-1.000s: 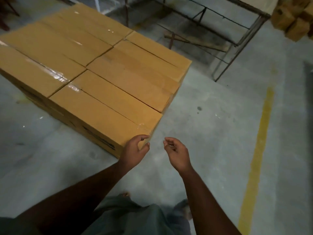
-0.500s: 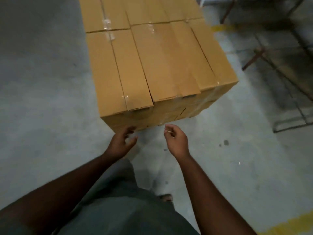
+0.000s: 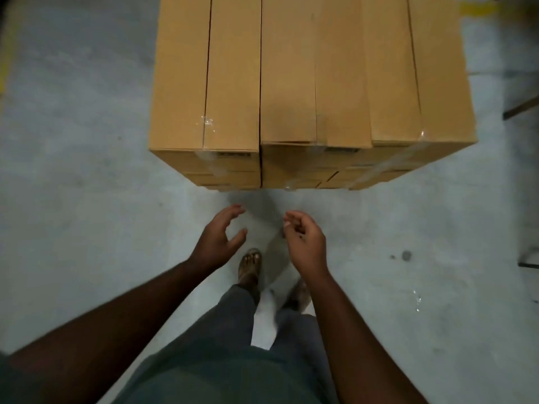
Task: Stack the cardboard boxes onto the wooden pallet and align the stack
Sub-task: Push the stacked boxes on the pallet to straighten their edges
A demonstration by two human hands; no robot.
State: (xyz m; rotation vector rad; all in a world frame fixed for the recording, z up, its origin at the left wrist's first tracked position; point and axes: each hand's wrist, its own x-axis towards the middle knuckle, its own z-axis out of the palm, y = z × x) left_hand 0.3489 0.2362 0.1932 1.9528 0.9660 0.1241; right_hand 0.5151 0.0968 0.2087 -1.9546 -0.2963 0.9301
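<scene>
The stack of cardboard boxes (image 3: 312, 91) stands on the grey concrete floor (image 3: 73, 185), filling the far middle of the view. All boxes are closed, their seams taped, so their contents cannot be seen. The top boxes lie side by side, long axes running near to far. Lower layers show at the near face. The left hand (image 3: 218, 239) is spread, empty; the right hand (image 3: 304, 243) is loosely curled, holding nothing. Both hover near the stack, apart from it.

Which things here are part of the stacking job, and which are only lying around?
Job: cardboard boxes, left hand, right hand; both empty. Pallet is not visible.
Not the job: yellow floor line, metal frame leg, dark floor spot.
</scene>
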